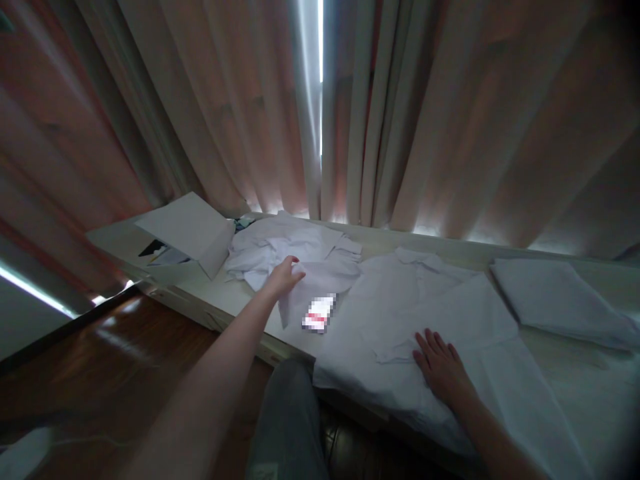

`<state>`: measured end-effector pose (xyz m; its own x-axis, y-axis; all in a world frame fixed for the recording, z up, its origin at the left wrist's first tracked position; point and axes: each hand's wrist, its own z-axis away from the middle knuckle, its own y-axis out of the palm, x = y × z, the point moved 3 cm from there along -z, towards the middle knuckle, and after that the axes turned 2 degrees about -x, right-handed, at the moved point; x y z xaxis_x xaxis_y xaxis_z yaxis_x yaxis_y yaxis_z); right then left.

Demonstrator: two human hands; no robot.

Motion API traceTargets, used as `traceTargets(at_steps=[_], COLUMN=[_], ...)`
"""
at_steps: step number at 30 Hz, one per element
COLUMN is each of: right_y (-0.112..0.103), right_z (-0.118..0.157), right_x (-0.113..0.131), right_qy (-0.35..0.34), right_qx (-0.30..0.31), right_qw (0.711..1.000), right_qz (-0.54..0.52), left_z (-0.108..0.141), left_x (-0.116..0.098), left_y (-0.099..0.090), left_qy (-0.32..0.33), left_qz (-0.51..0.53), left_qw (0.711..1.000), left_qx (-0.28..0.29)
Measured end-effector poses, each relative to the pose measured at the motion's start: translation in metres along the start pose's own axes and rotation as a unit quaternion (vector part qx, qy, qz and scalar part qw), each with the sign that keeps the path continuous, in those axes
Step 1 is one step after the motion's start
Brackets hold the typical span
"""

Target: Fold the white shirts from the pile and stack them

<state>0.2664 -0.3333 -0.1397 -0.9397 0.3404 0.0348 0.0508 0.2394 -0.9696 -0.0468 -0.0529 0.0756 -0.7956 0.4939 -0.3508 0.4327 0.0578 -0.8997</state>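
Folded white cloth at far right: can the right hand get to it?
Probably yes: the right hand rests on the white garment, with nothing upright between it and the folded white cloth.

Showing no readable text, number or sign; blurring into white and red blocks on the patch (320,313) between left hand (286,277) and right hand (440,367).

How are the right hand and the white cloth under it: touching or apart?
Touching. The head view shows the right hand lying palm down, its fingers resting on the white cloth without visible gap.
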Motion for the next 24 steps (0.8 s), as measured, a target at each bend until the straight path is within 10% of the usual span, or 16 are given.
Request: traceTargets(at_steps=[5,12,17,24], right_y=[0.0,0.001,0.005,0.011], right_z=[0.0,-0.001,0.0,0.0], right_x=[0.001,0.0,-0.003,-0.005], right_qy=[-0.006,-0.018,-0.02,-0.015], right_qx=[-0.013,-0.024,-0.034,-0.03], right_qw=[1.0,1.0,0.999,0.999], right_qz=[-0.002,0.009,0.001,-0.002], left_z=[-0.025,-0.049,-0.039,0.006], left_x=[0.016,0.033,0.083,0.139], left_y=[-0.032,-0.061,-0.02,0.06], left_qy=[0.037,-0.03,-0.202,-0.369], left_qz=[-0.111,-0.231,-0.046,0.311], left_qw=[0.993,0.959,0.974,0.869], left_qx=[0.022,-0.164,-0.095,-0.11])
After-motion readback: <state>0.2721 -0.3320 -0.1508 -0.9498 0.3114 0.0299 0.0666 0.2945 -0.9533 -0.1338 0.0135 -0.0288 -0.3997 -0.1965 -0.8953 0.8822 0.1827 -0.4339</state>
